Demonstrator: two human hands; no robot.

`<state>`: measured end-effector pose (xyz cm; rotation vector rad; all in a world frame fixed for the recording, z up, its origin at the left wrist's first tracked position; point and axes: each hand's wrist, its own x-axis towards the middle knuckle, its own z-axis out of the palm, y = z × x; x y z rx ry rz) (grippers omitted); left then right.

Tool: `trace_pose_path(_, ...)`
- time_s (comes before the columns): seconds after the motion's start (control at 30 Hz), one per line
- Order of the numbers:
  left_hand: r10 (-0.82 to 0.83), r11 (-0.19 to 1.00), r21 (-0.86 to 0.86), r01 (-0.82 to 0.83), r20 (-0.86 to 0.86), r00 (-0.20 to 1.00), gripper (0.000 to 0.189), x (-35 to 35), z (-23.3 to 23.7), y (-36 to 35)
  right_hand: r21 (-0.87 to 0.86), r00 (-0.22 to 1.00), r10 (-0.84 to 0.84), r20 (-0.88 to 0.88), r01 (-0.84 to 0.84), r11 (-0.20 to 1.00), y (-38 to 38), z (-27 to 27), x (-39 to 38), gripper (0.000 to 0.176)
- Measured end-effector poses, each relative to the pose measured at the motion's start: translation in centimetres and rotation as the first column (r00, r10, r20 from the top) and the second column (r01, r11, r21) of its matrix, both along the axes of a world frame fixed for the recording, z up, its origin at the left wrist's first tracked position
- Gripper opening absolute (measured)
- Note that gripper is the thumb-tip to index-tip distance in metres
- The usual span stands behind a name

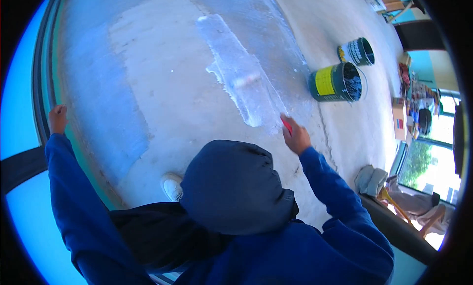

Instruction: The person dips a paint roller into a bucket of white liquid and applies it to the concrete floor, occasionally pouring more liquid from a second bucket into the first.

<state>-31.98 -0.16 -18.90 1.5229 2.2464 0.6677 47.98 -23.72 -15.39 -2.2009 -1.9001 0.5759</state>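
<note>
My right hand (297, 136) is wrapped round the red handle of a paint roller (287, 124). The roller's blurred pale head (246, 80) lies on a wet, whitish strip of coating (224, 46) on the concrete floor. Off to the far left, my left hand (58, 119) is raised in a fist beside the wall, and nothing shows in its fingers. To the right of the wet strip stands a dark green bucket (325, 82) with a yellow label, coating smeared inside it. A second green bucket (352, 51) stands just behind.
Bluish coated patches (106, 108) border paler concrete (152, 53). A white shoe (172, 186) is on the floor, near a rounded dark grey cloth shape (231, 186) blocking the lower middle. Cardboard boxes (399, 118) and clutter line the right side, near a wooden-legged chair (394, 206) with clothing.
</note>
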Motion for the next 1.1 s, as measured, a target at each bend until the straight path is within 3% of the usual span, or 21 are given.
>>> trace_pose_path(0.2, 0.087, 0.996, -0.030, -0.089, -0.053, 0.995, 0.029, 2.4, 4.1, -2.5, 0.086, 0.996, 0.088, 0.006, -0.088, 0.992, 22.1, -3.5, -5.1, 0.033)
trace_pose_path(0.33, 0.097, 0.995, -0.033, -0.098, -0.037, 0.995, 0.028, 4.2, 5.5, -2.5, 0.082, 0.994, 0.099, 0.055, -0.103, 0.991, 29.4, -3.3, -7.9, 0.031)
trace_pose_path(0.4, 0.100, 0.994, -0.033, -0.100, -0.017, 0.995, 0.028, 5.0, 6.2, -2.2, 0.068, 0.988, 0.140, 0.070, -0.145, 0.987, 28.9, -3.3, -7.2, 0.032)
trace_pose_path(0.43, 0.026, 0.999, 0.040, -0.024, -0.048, 0.999, 0.025, 4.5, 5.4, -1.9, 0.056, 0.982, 0.172, 0.075, -0.176, 0.983, 27.3, -3.1, -6.4, 0.032)
trace_pose_path(0.53, -0.020, 0.999, 0.026, 0.023, -0.089, 0.996, 0.024, 3.6, 3.8, -1.0, 0.091, 0.975, 0.221, -0.004, -0.220, 0.971, 18.3, -2.3, -3.1, 0.035)
trace_pose_path(0.63, -0.055, 0.998, 0.033, 0.061, -0.141, 0.988, 0.023, 3.3, 2.0, -0.4, -0.013, 0.984, 0.177, -0.026, -0.177, 0.984, 7.6, 0.8, -0.8, 0.039)
trace_pose_path(0.73, 0.016, 1.000, -0.009, -0.017, -0.095, 0.995, 0.025, 5.0, 1.8, -0.2, -0.156, 0.996, 0.082, 0.037, -0.075, 0.985, 1.2, 3.8, -0.8, 0.039)
trace_pose_path(0.87, 0.129, 0.992, 0.033, -0.126, -0.195, 0.972, 0.029, 7.7, 2.2, 0.5, -0.105, 0.998, 0.058, 0.007, -0.057, 0.993, 4.6, 4.1, -2.9, 0.038)
trace_pose_path(1.0, 0.192, 0.979, 0.121, -0.164, -0.278, 0.941, 0.028, 9.5, 2.9, 0.1, 0.094, 0.984, 0.180, 0.012, -0.180, 0.979, 17.4, -1.0, -4.8, 0.038)
trace_pose_path(1.1, 0.219, 0.973, 0.151, -0.176, -0.343, 0.914, 0.026, 8.8, 2.5, -0.7, 0.097, 0.976, 0.211, 0.046, -0.214, 0.972, 29.9, -2.6, -8.1, 0.032)
